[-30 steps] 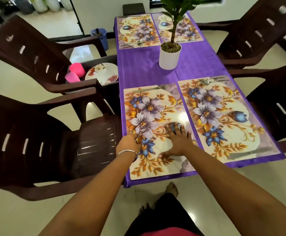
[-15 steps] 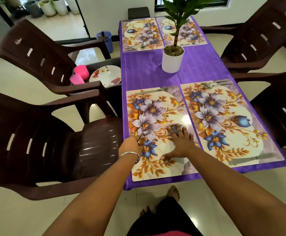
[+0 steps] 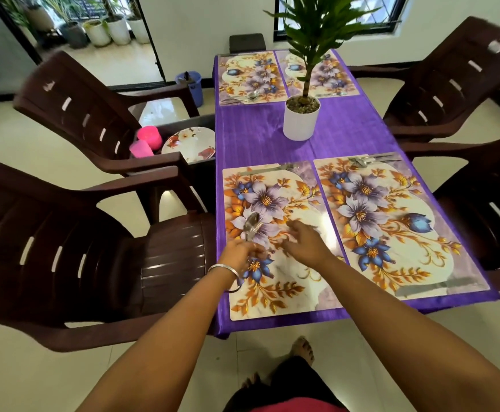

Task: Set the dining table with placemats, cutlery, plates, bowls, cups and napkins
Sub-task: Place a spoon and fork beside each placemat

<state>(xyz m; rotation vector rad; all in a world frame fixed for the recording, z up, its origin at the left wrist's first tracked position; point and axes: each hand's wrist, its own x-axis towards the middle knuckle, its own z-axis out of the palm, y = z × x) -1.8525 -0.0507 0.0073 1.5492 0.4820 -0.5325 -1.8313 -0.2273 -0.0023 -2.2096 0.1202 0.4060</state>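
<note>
Several floral placemats lie on the purple table. Over the near left placemat my left hand grips a spoon and fork, their heads pointing up and away. My right hand hovers just right of it, fingers loosely spread, holding nothing. A knife lies along that mat's far edge. Cutlery rests at the far edge of the near right placemat. More cutlery lies on the far left placemat.
A white potted plant stands mid-table. Dark brown chairs flank both sides. On the far left chair's seat sit flowered plates and pink cups. A blue bin stands on the floor beyond.
My left hand has raised the spoon and fork so their heads now stick up. My right hand lifted off the placemat, where it was pressing flat.
</note>
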